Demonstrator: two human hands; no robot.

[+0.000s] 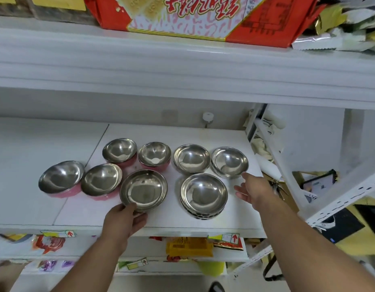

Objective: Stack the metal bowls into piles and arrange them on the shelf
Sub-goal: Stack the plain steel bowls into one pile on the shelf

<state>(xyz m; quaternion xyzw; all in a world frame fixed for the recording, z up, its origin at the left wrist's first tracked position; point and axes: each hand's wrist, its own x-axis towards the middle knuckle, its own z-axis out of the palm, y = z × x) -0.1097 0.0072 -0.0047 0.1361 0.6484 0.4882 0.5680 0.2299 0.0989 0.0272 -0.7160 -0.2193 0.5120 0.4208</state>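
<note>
Left hand: my left hand [124, 216] pinches the near rim of the front-left bowl [143, 189], thumb on top.
Right hand: my right hand [252, 189] is spread wide, holding nothing, fingertips just beside the far-right bowl [229, 162].
Bowls: eight on the white shelf [24, 197]; four at left have pink outsides.
Pile: the front-right pile [204, 196] sits between my hands.
Above: a red box [192, 15].

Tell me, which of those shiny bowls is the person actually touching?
The front bowl left of centre: the left hand grips its near rim. The right hand hangs open between two other bowls, touching neither.
</note>
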